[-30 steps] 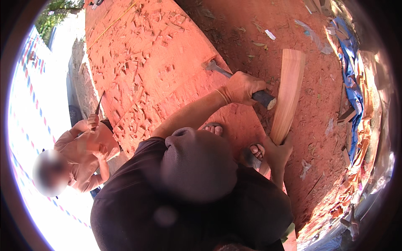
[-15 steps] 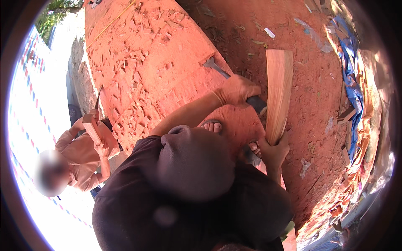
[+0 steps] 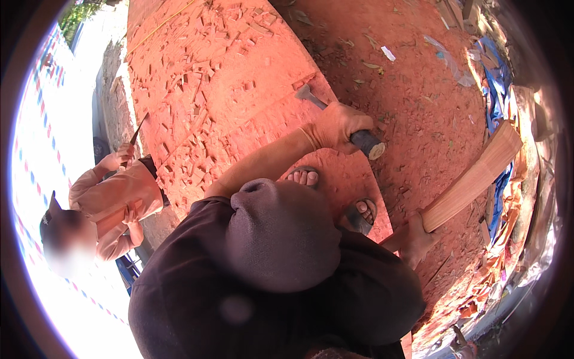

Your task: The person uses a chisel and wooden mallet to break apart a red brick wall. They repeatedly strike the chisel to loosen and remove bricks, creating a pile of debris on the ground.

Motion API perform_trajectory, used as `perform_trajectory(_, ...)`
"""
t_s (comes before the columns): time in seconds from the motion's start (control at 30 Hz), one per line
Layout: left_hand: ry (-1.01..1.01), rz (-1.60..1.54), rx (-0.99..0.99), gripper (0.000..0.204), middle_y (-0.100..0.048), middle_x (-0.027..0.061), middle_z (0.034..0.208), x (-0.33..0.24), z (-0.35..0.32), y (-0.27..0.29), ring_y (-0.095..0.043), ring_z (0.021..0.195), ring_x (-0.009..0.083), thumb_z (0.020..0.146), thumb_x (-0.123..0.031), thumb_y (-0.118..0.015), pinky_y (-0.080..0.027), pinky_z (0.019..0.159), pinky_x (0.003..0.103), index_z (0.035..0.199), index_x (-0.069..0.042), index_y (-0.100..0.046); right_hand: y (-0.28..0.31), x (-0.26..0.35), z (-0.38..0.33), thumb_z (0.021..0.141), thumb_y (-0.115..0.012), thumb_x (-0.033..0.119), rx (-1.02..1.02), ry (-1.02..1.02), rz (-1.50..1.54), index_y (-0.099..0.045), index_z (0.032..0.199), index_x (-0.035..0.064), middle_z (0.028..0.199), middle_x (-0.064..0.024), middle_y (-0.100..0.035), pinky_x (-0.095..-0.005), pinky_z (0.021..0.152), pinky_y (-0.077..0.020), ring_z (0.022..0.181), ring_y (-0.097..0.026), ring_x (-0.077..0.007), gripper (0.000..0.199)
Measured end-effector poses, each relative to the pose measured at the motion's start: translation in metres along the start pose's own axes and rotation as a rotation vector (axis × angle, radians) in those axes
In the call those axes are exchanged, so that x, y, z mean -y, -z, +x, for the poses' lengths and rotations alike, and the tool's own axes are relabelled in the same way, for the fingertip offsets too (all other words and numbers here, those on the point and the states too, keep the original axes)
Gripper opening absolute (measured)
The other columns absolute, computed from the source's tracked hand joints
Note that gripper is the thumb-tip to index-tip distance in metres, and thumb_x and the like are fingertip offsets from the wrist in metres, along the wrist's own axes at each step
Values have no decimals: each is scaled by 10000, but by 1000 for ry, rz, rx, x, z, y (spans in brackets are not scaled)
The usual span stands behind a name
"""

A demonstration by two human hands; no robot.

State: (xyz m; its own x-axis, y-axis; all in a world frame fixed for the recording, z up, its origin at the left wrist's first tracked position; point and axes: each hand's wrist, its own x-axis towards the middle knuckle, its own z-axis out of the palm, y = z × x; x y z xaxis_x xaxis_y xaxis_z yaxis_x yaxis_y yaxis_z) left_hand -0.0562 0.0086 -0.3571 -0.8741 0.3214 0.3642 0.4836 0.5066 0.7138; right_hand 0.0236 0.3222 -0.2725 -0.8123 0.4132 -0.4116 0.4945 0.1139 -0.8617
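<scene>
One chisel, dark round handle and flat metal blade, has its tip on the rough reddish wooden slab strewn with chips. The left hand wraps closed around the handle, arm stretched forward. The right hand grips one flat pale wooden mallet, raised out to its right.

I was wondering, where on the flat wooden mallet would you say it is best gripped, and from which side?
Grip the wooden mallet at its narrow lower end, where the right hand already wraps it, coming from below. The blade widens toward the far tip, so only the slim end fits a closed fist. The left hand holds the chisel by its dark handle.
</scene>
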Motion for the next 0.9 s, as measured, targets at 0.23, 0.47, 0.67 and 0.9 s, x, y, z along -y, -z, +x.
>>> perform_trajectory(0.23,-19,-47,-51,246,-575,47,673,-2,-4,6,-631,630,300,599,-169,-734,-469,532,414,772,-143,-561,14,21,-14,747,-687,17,-55,146,75,-553,1067,-44,801,-114,-609,-323,564,-524,632,-611,-203,353)
perform_trajectory(0.47,-61,-92,-44,253,-583,48,682,-3,-5,14,-636,639,302,610,-184,-746,-474,536,411,792,-139,-576,40,100,10,784,-708,261,-50,572,471,-477,1113,1,926,-115,-523,-351,743,-443,804,-524,-212,479)
perform_trajectory(0.67,-13,-80,-88,260,-638,47,725,6,12,18,-667,681,301,627,-199,-757,-505,563,417,831,-143,-607,-28,56,4,770,-725,185,263,577,236,-534,1028,5,867,-93,-566,-353,690,-470,760,-554,-195,368)
perform_trajectory(0.9,-19,41,32,264,-687,29,762,5,15,5,-687,708,300,628,-169,-754,-518,571,418,864,-160,-635,-35,14,2,725,-752,24,188,445,-249,-606,984,-8,803,-54,-650,-326,541,-486,612,-597,-162,299)
